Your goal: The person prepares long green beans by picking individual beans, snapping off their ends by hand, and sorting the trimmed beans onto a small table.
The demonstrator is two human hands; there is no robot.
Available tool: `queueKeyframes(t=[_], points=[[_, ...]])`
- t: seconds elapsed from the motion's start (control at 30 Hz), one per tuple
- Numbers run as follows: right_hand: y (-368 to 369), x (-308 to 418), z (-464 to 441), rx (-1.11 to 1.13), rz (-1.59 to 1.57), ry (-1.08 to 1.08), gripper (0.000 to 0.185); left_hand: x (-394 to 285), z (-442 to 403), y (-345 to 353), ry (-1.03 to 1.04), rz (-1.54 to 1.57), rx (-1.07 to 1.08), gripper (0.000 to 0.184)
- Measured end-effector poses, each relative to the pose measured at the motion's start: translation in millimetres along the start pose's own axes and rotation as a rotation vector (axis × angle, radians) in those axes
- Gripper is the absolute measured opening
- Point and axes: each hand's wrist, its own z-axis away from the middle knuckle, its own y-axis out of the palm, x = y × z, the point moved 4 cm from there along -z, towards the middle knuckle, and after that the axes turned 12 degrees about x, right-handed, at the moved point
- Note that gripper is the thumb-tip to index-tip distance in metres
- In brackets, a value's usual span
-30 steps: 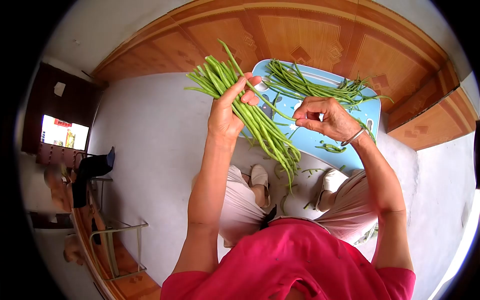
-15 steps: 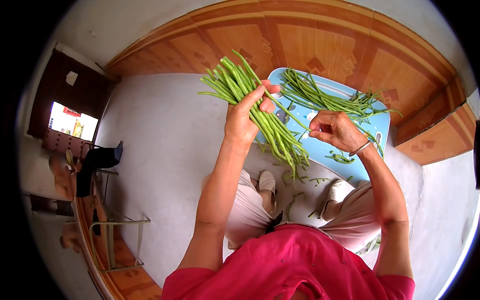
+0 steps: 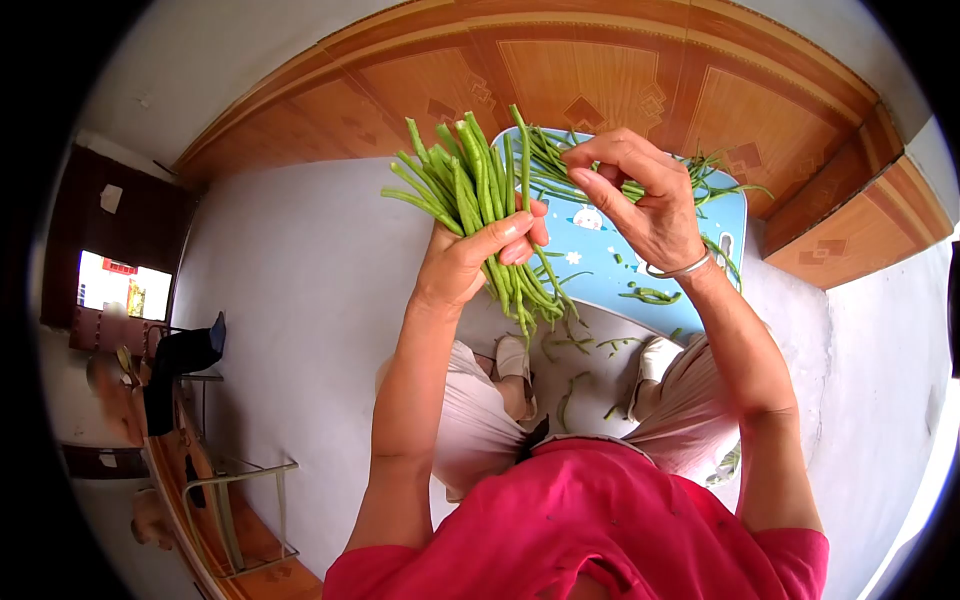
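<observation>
A thick bunch of green beans (image 3: 480, 190) is wrapped in my left hand (image 3: 465, 255), its cut ends fanning upward and its thin tails hanging below. One bean stands a little apart near my left fingertips. My right hand (image 3: 645, 200), with a bracelet on the wrist, is raised over the small blue table (image 3: 600, 285). Its thumb and forefinger are slightly apart, with nothing visible between them. Behind this hand, more loose beans (image 3: 550, 160) are heaped on the table's far side, partly hidden by it.
Short bean pieces (image 3: 650, 296) lie on the tabletop, and bits of bean (image 3: 570, 343) are scattered on the floor between my shoes (image 3: 512, 358). Wood-patterned panelling (image 3: 580, 85) runs behind the table. At the far left a person (image 3: 165, 375) sits near a metal-framed wooden bench (image 3: 225, 500).
My right hand has moved up, away from the bean tip it was pinching, and its fingers have parted. The bunch in my left hand is more upright. The whole view has shifted slightly.
</observation>
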Motion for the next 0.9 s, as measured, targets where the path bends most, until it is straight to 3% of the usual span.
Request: queueKeyframes(t=[0.13,0.27,0.47,0.7,0.9], points=[[-6.7,30.3,-8.2,-0.023,0.129,-0.145,0.019,3.7,-1.5,13.4,-0.112,-0.085,0.058,0.019],[-2.0,19.7,-5.4,0.086,0.286,-0.106,0.015,9.7,-0.1,15.3,-0.173,-0.197,0.084,0.018],[-10.5,12.0,1.8,0.227,0.249,-0.138,0.012,12.6,0.7,16.1,-0.272,-0.263,0.075,0.011],[-10.7,24.7,12.5,0.277,0.769,-0.293,0.015,16.2,-3.6,8.3,-0.229,-0.291,0.089,0.014],[5.6,18.7,16.9,0.319,0.839,-0.349,0.023,14.7,-9.5,8.4,-0.222,-0.334,-0.011,0.004]])
